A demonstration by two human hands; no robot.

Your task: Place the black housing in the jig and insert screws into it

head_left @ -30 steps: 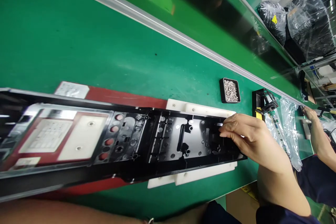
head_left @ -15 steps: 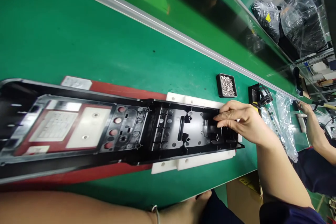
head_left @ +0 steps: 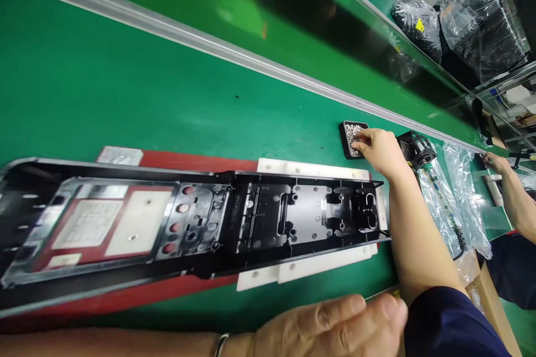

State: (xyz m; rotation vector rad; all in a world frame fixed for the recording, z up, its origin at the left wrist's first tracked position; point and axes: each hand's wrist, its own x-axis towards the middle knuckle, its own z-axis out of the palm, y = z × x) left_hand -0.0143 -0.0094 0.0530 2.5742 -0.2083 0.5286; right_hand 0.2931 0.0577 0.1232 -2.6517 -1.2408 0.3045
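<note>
A long black plastic housing [head_left: 201,223] lies inner side up on a white and red fixture [head_left: 310,170] on the green table. My right hand [head_left: 379,150] reaches past its right end, fingertips in the small black tray of silver screws [head_left: 350,136]; whether it grips a screw is hidden. Along the table's near edge, my left hand [head_left: 330,323] rests flat with fingers together, holding nothing; a bracelet shows at the wrist.
A black tool [head_left: 416,150] and clear plastic bags with parts [head_left: 454,201] lie right of the screw tray. A co-worker's hand [head_left: 496,163] works at the far right. A metal rail [head_left: 251,61] runs along the belt behind. Wrapped black bundles [head_left: 419,19] stand at the top right.
My right hand left the housing's right end and moved up to the screw tray. My left hand slid right along the near edge into fuller view.
</note>
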